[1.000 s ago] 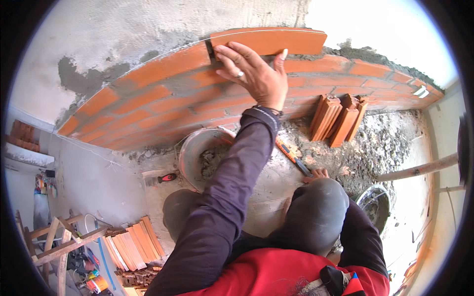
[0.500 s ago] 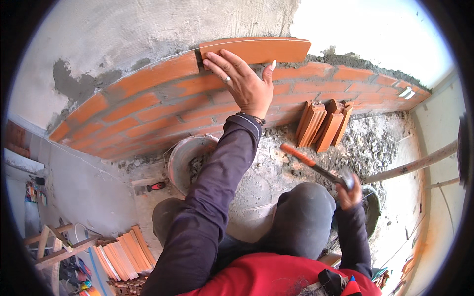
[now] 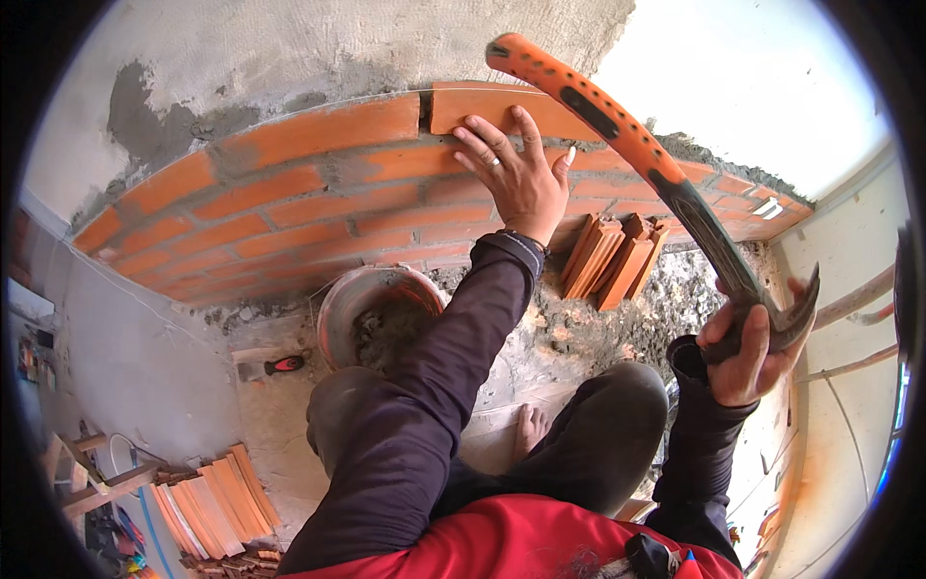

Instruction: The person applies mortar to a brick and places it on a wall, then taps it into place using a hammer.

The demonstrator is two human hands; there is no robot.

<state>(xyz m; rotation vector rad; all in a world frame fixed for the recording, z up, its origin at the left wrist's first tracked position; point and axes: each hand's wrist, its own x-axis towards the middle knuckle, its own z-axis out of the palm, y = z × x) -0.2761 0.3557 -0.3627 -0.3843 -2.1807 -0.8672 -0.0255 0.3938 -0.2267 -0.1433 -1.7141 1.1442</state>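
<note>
My left hand (image 3: 521,179) lies with spread fingers against the face of an orange brick (image 3: 461,108) on the top course of a brick wall (image 3: 333,174). A dark gap separates this brick from the one on its left, and a thin string runs along the top edge. In my right hand (image 3: 752,362) is a claw hammer (image 3: 617,121), gripped at its head end. Its orange and black handle slants up and left, the butt raised above the brick in the picture. The handle hides the brick's right part.
Below the wall stands a bucket (image 3: 333,323) with grey mortar in it. Several bricks (image 3: 615,261) stand at the wall's foot on rubble. A red-handled tool (image 3: 285,364) lies left of the bucket. More bricks (image 3: 217,507) are stacked lower left. Poles (image 3: 858,294) lean at the right.
The hammer has risen from beside my right knee to near the top course. My left hand has slid slightly right along the brick. The view has shifted, showing more of the bucket.
</note>
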